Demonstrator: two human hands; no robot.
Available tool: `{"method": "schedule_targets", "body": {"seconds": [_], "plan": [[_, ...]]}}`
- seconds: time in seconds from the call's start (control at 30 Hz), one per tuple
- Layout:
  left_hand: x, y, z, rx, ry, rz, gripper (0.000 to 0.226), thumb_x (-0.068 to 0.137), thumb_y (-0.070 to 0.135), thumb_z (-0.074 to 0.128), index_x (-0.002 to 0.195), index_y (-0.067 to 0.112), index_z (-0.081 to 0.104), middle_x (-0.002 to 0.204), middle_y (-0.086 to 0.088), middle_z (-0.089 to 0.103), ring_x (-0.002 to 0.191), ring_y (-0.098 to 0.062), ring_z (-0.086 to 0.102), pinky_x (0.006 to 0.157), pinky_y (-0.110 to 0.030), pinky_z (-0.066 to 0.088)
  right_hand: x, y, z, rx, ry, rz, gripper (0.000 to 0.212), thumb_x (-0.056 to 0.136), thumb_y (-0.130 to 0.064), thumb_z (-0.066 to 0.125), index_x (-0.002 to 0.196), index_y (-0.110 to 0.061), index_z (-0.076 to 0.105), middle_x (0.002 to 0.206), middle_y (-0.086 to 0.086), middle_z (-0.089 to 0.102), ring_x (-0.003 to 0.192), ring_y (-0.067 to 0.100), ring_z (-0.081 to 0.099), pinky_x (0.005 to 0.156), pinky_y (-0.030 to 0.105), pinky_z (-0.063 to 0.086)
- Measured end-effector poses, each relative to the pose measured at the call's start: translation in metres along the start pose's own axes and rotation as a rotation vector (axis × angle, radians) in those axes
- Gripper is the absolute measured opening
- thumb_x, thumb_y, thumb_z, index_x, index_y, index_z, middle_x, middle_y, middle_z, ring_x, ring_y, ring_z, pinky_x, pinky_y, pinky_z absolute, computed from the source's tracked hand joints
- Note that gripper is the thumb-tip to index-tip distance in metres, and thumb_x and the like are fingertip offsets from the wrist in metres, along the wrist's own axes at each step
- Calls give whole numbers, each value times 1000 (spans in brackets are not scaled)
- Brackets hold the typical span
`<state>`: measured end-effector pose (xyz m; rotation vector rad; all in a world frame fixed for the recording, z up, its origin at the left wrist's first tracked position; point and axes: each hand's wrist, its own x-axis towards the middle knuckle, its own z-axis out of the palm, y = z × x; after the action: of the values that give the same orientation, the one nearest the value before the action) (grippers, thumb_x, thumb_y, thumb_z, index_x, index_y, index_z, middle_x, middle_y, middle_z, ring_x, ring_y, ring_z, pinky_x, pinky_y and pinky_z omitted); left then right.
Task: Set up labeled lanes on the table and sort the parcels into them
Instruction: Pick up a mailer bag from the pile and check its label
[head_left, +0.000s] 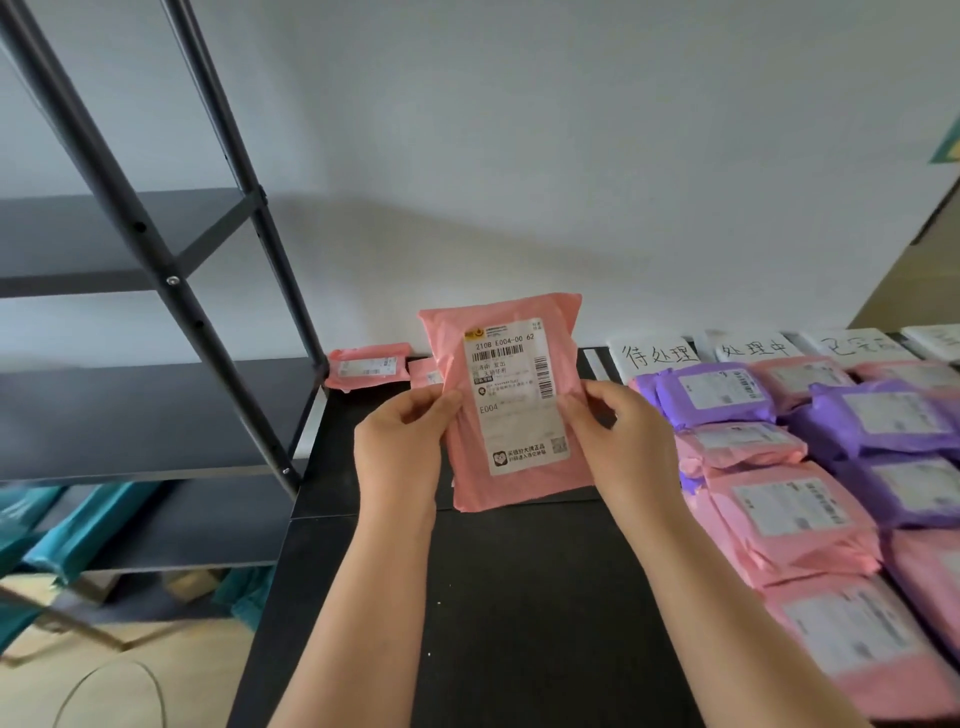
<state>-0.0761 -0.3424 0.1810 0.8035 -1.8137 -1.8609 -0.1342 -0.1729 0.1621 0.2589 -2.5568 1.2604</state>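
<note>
Together left hand (402, 441) and right hand (623, 436) pinch pink parcel (519, 483) by side edges.

The black counter (519, 597) carries rows of pink and purple parcels (789, 512) at its 3 o'clock, 3 handwritten white labels (658, 355) at 1 o'clock along the far edge, and 2 small pink parcels (366, 365) at 11 o'clock.

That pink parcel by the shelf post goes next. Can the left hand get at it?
Likely not yet: the left hand grips the held parcel; otherwise the way to the far parcel looks free.
</note>
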Motion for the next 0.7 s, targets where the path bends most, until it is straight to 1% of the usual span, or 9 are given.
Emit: {"method": "schedule_targets", "body": {"seconds": [0.17, 0.2, 0.27, 0.3, 0.33, 0.4, 0.5, 0.57, 0.7], "plan": [[-25, 6, 5, 46, 56, 68, 9, 84, 28, 76, 93, 27, 74, 88, 11, 74, 84, -11, 72, 78, -35, 60, -6, 5, -21, 32, 96, -63, 10, 92, -22, 68, 91, -14, 75, 88, -6, 73, 75, 7, 58, 64, 6, 37], [-30, 5, 6, 58, 67, 81, 10, 83, 29, 76, 93, 27, 74, 88, 12, 74, 85, -11, 71, 78, -35, 60, -8, 6, -24, 29, 106, -82, 9, 91, -20, 68, 88, -14, 74, 85, -7, 73, 74, 8, 59, 65, 9, 38], [-38, 4, 8, 72, 105, 105, 13, 83, 30, 77, 95, 26, 75, 89, 13, 73, 85, -10, 71, 77, -33, 60, -11, 8, -29, 29, 115, -115, 9, 91, -17, 68, 84, -14, 73, 82, -8, 72, 72, 8, 61, 66, 22, 47], [-42, 3, 8, 73, 123, 117, 15, 82, 30, 77, 96, 25, 75, 89, 13, 73, 85, -10, 71, 77, -32, 60, -13, 7, -32, 38, 118, -124, 9, 90, -16, 68, 84, -15, 73, 81, -9, 72, 71, 7, 61, 66, 25, 48], [-45, 2, 8, 69, 135, 126, 16, 82, 31, 78, 95, 24, 75, 88, 13, 73, 85, -10, 71, 76, -32, 60, -16, 7, -35, 57, 117, -125, 8, 90, -16, 68, 83, -15, 73, 80, -10, 71, 71, 5, 61, 66, 22, 46], [-49, 2, 7, 52, 136, 136, 15, 81, 30, 79, 94, 23, 76, 87, 13, 74, 83, -10, 71, 76, -33, 60, -21, 4, -44, 128, 103, -93, 9, 90, -14, 67, 84, -17, 74, 76, -15, 68, 74, -1, 60, 62, 10, 40], [-52, 6, 5, 28, 87, 142, 13, 80, 29, 79, 92, 24, 76, 84, 15, 74, 82, -8, 72, 77, -33, 61, -27, -1, -57, 241, 64, -20, 9, 91, -14, 66, 85, -17, 72, 75, -18, 66, 73, -8, 58, 60, 6, 41], [-53, 10, 5, 13, 34, 151, 10, 81, 26, 79, 90, 24, 76, 83, 16, 74, 81, -8, 72, 78, -32, 61, -27, -1, -61, 299, 46, 35, 11, 90, -17, 66, 82, -21, 72, 75, -16, 68, 72, -5, 59, 61, 11, 43], [-48, 18, 1, 24, -12, 150, 7, 82, 20, 79, 87, 23, 76, 82, 13, 74, 81, -9, 72, 81, -35, 61, -25, -2, -60, 349, 50, 129, 13, 90, -20, 68, 79, -27, 72, 79, -14, 72, 78, 5, 66, 75, 31, 54]]}}
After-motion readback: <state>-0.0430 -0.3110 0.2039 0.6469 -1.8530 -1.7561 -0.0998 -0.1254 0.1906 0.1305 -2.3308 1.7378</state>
